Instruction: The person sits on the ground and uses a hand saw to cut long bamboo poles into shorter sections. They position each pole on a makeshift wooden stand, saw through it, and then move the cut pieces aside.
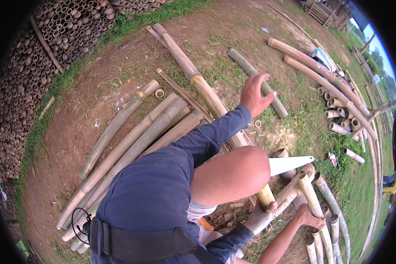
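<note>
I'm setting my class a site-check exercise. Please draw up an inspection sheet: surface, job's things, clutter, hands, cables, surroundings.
Surface: ground of brown soil with grass patches.
Job's things: long bamboo pole running under the raised knee; pale saw blade beyond the knee, handle out of sight.
Clutter: loose bamboo lengths to the left, sawdust, a colourful scrap.
Hands: left hand open, apparently empty; right hand seems to be at the pole's near end, grip unclear. Apparently another person's hand grips a bamboo tube.
Cables: black loop beside the strap.
Surroundings: large bamboo stack, upper left.
</note>
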Motion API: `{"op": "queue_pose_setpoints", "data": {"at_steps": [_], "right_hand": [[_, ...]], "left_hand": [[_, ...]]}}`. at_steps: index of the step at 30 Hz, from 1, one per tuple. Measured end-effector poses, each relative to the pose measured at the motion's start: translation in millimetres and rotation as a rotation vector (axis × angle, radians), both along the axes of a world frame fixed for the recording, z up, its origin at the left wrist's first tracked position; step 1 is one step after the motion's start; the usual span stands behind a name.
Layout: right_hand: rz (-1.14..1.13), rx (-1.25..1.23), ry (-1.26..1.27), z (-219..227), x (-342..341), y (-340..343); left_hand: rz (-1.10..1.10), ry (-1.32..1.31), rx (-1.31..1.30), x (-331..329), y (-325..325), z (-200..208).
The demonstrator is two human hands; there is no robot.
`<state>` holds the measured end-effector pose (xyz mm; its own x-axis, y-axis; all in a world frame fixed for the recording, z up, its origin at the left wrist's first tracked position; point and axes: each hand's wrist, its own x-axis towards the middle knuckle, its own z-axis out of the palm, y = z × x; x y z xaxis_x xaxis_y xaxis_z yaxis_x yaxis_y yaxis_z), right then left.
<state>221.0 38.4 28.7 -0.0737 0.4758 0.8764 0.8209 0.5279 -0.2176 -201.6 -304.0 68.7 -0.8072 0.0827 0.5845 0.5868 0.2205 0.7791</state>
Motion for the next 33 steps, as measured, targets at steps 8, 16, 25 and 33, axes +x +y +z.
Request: {"op": "queue_pose_setpoints", "data": {"at_steps": [8, 16, 25, 33], "right_hand": [[0.127, -0.205, 0.215, -22, 6, 36], [0.415, -0.425, 0.725, -80, 37, 114], [0.278, -0.262, 0.255, -73, 31, 2], [0.836, -0.376, -0.002, -74, -72, -89]], "left_hand": [[0.321, -1.024, 0.637, -109, -183, -159], [-0.049, -1.141, 0.634, -107, -171, -176], [-0.089, -1.268, 0.765, 40, -206, -85], [0.302, -1.29, 0.958, 155, -360, -66]]}}
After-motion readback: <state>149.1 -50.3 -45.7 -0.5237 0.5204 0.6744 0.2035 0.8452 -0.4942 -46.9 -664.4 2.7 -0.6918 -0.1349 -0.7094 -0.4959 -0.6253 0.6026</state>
